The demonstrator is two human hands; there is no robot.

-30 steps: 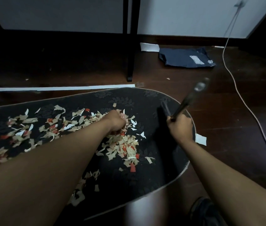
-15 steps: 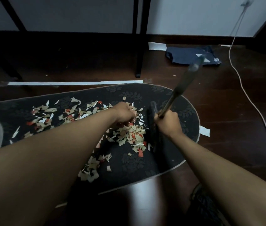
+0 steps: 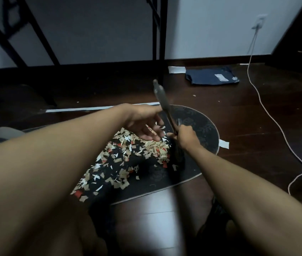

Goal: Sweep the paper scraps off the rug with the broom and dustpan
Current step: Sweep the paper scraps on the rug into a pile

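Note:
A dark oval rug [image 3: 200, 126] with a leaf pattern lies on the dark wood floor. Tan, white and red paper scraps [image 3: 137, 154] are heaped on it. My right hand [image 3: 186, 138] grips the handle of a dark broom [image 3: 162, 100]; the handle leans up and left, and its head stands on the rug beside the heap, mostly lost in shadow. My left hand [image 3: 144, 122] hovers above the scraps with the fingers spread, empty, its fingertips close to my right hand. I see no dustpan that I can make out.
A white paper piece [image 3: 223, 144] lies on the floor off the rug's right edge. A white cable [image 3: 268, 111] snakes across the floor at right. A dark blue parcel [image 3: 211, 76] lies by the wall. Black table legs [image 3: 158, 34] stand behind the rug.
My left hand has lifted off the scraps and opened from a fist. The broom handle has swung from leaning right to leaning left. The view has tilted up.

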